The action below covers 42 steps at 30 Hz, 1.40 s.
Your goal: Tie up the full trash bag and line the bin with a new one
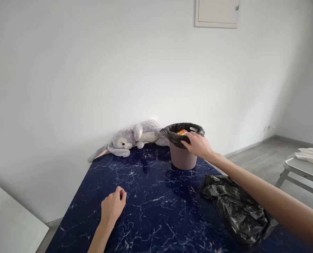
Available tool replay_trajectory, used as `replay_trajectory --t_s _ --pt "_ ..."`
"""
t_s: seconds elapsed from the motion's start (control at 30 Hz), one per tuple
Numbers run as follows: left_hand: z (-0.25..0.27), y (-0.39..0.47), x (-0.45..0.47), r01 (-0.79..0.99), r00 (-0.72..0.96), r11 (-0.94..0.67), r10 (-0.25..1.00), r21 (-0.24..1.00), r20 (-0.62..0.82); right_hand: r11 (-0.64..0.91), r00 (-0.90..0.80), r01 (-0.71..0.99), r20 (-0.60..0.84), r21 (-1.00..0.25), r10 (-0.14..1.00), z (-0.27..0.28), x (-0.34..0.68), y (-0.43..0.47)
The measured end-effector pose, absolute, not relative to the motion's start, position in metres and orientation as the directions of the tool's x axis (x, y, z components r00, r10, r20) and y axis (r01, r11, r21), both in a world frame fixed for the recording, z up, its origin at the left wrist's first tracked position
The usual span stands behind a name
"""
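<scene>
A mauve trash bin (184, 158) stands at the far right part of the table, lined with a black garbage bag (169, 135) folded over its rim. My right hand (198, 144) grips the bag at the near rim, thumb on the outside and fingers over the edge. Just beyond those fingertips, an orange-and-white item (182, 132) shows inside the bin; its kind is unclear. My left hand (112, 205) rests loosely curled on the tabletop, with nothing visible in it. Under my right forearm lies a crumpled black plastic bag (237, 207).
The dark blue marbled table (145, 211) meets a white wall. A grey plush bunny (127, 140) lies on its side along the back edge, left of the bin. A folding chair (304, 168) with pale cloth stands on the right. A white surface (11, 218) is at lower left.
</scene>
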<state>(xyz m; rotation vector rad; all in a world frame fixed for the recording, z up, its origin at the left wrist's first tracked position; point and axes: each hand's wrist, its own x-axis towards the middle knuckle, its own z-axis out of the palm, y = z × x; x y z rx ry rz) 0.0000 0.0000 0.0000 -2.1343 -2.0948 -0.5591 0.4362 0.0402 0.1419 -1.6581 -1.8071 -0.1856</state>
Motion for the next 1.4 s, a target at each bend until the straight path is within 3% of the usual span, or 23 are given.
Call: replay_trajectory --t_s 0.13,0.27,0.43,0.6,0.8,0.9,1.03,1.13,1.3,1.4 --pt "0.009 0.003 -0.004 0.947 -0.018 -0.086 0.948 0.310 0.317 0.222 0.036 0.902 0.578 -0.369 0.815 0.142 0.433 0.030" --pt "0.026 0.006 -0.005 0.863 -0.005 -0.165 0.943 0.478 0.334 0.378 -0.089 0.834 0.578 -0.402 0.811 0.150 0.417 0.001" --pt "0.039 -0.009 -0.009 0.784 0.024 -0.235 0.936 0.575 0.350 0.614 -0.289 0.556 0.563 -0.560 0.775 0.155 0.392 -0.046" --pt "0.042 -0.057 -0.038 0.799 0.048 -0.238 0.941 0.553 0.335 0.670 -0.408 0.391 0.534 -0.631 0.741 0.155 0.374 -0.084" --pt "0.046 -0.113 -0.063 0.904 0.144 -0.244 0.946 0.351 0.289 0.678 -0.413 0.363 0.542 -0.639 0.732 0.152 0.364 -0.107" --pt "0.054 -0.123 -0.044 0.913 0.234 -0.338 0.892 0.229 0.387 0.682 -0.392 0.346 0.561 -0.645 0.729 0.146 0.362 -0.109" --pt "0.080 -0.123 -0.013 0.888 0.297 -0.448 0.728 0.102 0.619 0.692 -0.368 0.318 0.588 -0.649 0.720 0.138 0.360 -0.110" --pt "0.118 -0.120 -0.001 0.893 0.158 -0.405 0.692 0.197 0.705 0.700 -0.352 0.318 0.605 -0.640 0.714 0.136 0.360 -0.112" --pt "0.200 -0.124 0.021 0.725 -0.124 -0.366 0.765 0.584 0.633 0.728 -0.386 0.256 0.624 -0.636 0.680 0.136 0.371 -0.118" --pt "0.237 -0.126 0.052 0.744 0.057 -0.475 0.745 0.470 0.664 0.737 -0.393 0.185 0.639 -0.650 0.661 0.134 0.378 -0.119"
